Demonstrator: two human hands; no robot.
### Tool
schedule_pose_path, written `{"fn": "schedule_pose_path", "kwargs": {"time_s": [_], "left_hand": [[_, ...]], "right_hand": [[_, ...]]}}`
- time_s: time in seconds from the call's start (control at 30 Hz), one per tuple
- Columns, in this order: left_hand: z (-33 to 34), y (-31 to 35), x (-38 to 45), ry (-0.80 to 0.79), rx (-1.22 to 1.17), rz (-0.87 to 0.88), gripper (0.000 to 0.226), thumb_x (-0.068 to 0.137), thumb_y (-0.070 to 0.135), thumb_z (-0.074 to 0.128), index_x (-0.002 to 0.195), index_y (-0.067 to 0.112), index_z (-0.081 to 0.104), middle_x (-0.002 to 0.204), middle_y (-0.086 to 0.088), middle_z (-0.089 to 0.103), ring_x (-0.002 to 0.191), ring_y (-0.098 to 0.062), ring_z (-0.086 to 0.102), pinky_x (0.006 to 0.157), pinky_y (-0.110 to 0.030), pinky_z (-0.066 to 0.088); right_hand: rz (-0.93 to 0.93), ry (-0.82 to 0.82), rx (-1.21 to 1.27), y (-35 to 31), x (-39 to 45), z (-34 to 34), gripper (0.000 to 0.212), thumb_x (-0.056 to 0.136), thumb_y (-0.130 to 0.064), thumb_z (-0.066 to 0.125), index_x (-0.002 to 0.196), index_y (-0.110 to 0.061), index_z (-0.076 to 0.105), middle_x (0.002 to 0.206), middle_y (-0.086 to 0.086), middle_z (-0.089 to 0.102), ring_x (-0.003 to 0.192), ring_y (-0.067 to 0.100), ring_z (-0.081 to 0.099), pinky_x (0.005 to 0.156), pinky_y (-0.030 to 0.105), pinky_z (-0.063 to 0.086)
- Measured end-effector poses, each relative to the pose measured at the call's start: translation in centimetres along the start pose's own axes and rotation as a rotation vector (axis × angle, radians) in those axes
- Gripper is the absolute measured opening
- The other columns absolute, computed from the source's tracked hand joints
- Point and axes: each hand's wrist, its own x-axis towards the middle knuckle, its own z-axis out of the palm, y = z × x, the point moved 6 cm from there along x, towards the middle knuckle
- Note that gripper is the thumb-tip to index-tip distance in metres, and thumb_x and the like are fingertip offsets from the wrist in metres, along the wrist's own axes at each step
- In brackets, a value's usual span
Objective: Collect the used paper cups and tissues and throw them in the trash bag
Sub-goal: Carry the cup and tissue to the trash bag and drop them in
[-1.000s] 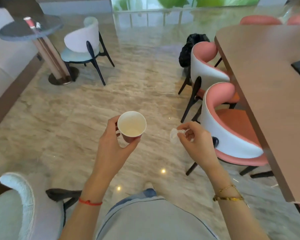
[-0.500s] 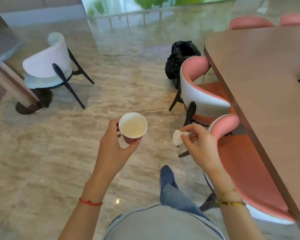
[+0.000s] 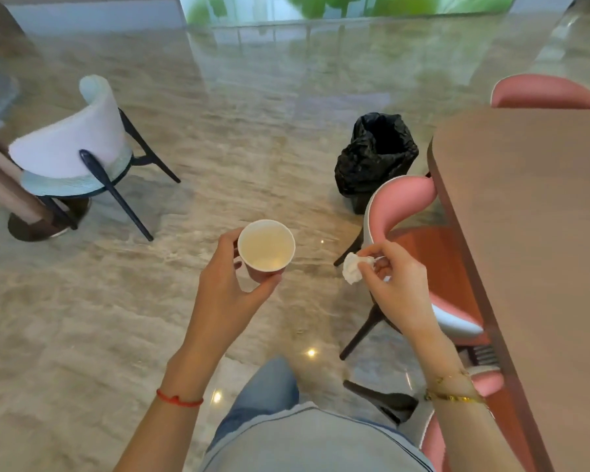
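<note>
My left hand (image 3: 229, 284) holds an upright paper cup (image 3: 265, 245), white inside and reddish outside, by its lower wall at chest height. My right hand (image 3: 394, 281) pinches a crumpled white tissue (image 3: 352, 269) between thumb and fingers, just right of the cup. A black trash bag (image 3: 375, 155) stands open on the marble floor ahead and to the right, beyond a pink chair; its lower part is hidden by that chair's back.
A long brown table (image 3: 532, 233) runs along the right side with pink chairs (image 3: 406, 206) tucked against it. A white and pale-green chair (image 3: 72, 148) and a round table's pedestal (image 3: 31, 226) stand at the left. Open marble floor lies between them.
The view has advanced across the floor: the trash bag and pink chairs are nearer and larger. Both hands keep the same grip on the cup and the tissue.
</note>
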Motion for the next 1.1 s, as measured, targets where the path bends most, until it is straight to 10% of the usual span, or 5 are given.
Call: {"fn": "schedule_pose_path", "kwargs": {"time_s": [0.6, 1.1], "left_hand": [[13.3, -6.8, 46.1, -0.195, -0.033, 0.096, 0.065, 0.074, 0.035, 0.082, 0.123, 0.041, 0.04, 0.118, 0.035, 0.048, 0.109, 0.008, 0.051, 0.086, -0.008, 0.044], [39.3, -10.0, 76.8, -0.457, -0.002, 0.1, 0.073, 0.068, 0.037, 0.086, 0.123, 0.038, 0.039, 0.117, 0.02, 0.052, 0.105, -0.004, 0.053, 0.079, -0.015, 0.042]], "right_hand": [[0.091, 0.175, -0.023, 8.8, 42.3, 4.8, 0.017, 0.083, -0.009, 0.066, 0.092, -0.022, 0.066, 0.083, -0.012, 0.062, 0.078, 0.002, 0.056, 0.066, 0.007, 0.04], [0.369, 0.3, -0.103, 27.5, 69.9, 0.7, 0.015, 0.085, -0.011, 0.065, 0.094, -0.023, 0.064, 0.078, -0.009, 0.06, 0.072, 0.004, 0.056, 0.062, 0.008, 0.04]]}}
